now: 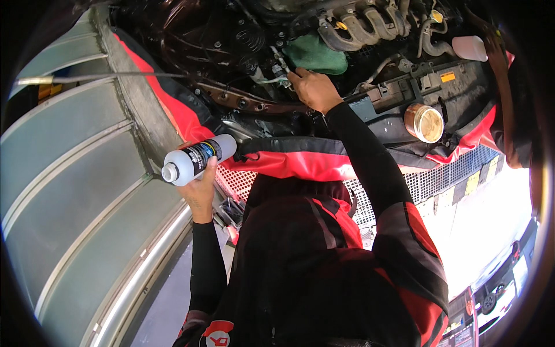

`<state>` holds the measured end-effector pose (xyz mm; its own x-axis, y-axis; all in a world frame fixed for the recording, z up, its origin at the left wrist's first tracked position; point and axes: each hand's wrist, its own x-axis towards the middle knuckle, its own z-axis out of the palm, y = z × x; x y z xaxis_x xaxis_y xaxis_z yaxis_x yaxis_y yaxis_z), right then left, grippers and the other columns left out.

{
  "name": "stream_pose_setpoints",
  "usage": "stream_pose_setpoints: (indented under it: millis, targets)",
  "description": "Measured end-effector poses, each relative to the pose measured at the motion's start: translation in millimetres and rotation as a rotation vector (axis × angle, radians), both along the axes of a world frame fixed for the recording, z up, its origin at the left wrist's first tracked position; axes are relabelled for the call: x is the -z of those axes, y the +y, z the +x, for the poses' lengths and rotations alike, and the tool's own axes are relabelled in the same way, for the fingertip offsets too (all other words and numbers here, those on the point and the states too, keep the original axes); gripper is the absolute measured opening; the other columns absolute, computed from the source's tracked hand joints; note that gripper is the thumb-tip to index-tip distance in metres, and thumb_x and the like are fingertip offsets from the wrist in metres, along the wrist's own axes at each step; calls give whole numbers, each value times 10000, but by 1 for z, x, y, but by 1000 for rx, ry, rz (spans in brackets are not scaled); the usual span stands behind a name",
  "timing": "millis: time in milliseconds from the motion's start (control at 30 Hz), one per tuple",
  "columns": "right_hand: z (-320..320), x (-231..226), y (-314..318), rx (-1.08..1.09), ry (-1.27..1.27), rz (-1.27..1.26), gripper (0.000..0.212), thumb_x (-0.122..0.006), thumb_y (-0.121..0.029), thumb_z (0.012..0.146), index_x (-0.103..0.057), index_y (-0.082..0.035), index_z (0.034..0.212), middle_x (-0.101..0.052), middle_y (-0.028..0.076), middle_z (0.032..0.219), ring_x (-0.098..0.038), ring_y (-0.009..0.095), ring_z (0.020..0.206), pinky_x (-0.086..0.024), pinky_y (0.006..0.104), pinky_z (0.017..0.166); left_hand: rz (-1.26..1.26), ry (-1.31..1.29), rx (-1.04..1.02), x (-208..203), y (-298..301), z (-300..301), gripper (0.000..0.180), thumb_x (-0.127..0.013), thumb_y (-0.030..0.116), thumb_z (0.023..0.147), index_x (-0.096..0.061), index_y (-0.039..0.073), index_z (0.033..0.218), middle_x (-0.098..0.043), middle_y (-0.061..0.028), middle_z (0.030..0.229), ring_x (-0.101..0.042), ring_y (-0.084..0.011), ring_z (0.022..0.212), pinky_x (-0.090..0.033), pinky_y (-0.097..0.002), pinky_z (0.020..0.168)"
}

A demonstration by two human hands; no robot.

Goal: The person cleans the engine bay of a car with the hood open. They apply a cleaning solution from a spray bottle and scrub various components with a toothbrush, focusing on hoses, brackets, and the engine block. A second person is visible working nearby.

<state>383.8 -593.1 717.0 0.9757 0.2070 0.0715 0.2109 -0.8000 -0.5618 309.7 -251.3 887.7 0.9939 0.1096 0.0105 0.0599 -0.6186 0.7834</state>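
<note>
Bottle [198, 160], white plastic with a dark label, sits in the left hand [199, 191], which is closed around its lower part. It lies almost sideways, with the uncapped neck pointing toward the person's left, away from the engine bay, and it is held out over the edge of the car front, above the red and black fender cover [277, 162]. I judge it is kept there to the side so that it stays ready while the other hand works.

The right hand [312, 88] reaches deep into the engine bay, with the arm in a black sleeve stretched over the front panel. Its fingers curl down near a small metal part and some thin hoses; whether they really grip something I cannot tell, because the back of the hand hides the fingertips.

Around it there is a green cloth [315, 55] just behind the hand, the engine manifold pipes [361, 26] further back, and a white reservoir [469, 47] at the far right. A round copper-coloured tin [425, 122] rests on the front panel, to the right of the forearm. A thin prop rod [104, 75] crosses on the left. Hoses, brackets and the dark engine parts crowd closely around the right hand, so the access looks narrow.
</note>
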Motion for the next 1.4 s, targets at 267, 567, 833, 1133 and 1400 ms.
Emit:
stream_pose_setpoints:
  millis: [267, 567, 833, 1133, 1400]
  targets:
    - [33, -4, -18, -44, -9, -118, 321, -664, -145, 883, -736, -97, 1193, -729, 117, 1078, -741, 346, 939, -607, 469, 795, -58, 18, -21, 30, 5, -11, 705, -889, 65, 824, -536, -39, 1426, -590, -171, 1349, -612, -281, 1227, -509, -397, 1069]
    - [68, 42, 32, -328, 58, -163, 199, -619, -192, 935, -773, -67, 953, -761, 134, 997, -757, 338, 940, -600, 459, 822, 72, -40, 91, 36, 7, -15, 728, -888, 155, 840, -503, -33, 1429, -571, -168, 1370, -571, -305, 1268, -445, -441, 1141]
    - [81, 59, 44, -355, 121, -138, 203, -627, -200, 949, -776, -63, 935, -763, 156, 987, -756, 373, 852, -600, 486, 773, 41, -2, 88, 31, -3, -15, 725, -929, 265, 809, -546, -28, 1351, -575, -149, 1293, -580, -299, 1194, -466, -429, 1078]
    - [60, 75, 55, -248, 104, -66, 421, -604, -241, 966, -684, 107, 1187, -757, 211, 849, -759, 397, 798, -593, 497, 741, 51, -25, 92, 36, 3, -19, 755, -937, 214, 798, -527, -29, 1383, -558, -149, 1358, -565, -308, 1250, -450, -437, 1117]
    - [74, 55, 50, -296, 93, -140, 201, -640, -189, 922, -777, -51, 874, -755, 169, 1025, -760, 360, 875, -599, 473, 766, 4, 14, 92, 34, 3, -18, 759, -940, 186, 776, -530, -16, 1383, -558, -135, 1353, -562, -290, 1257, -453, -426, 1117]
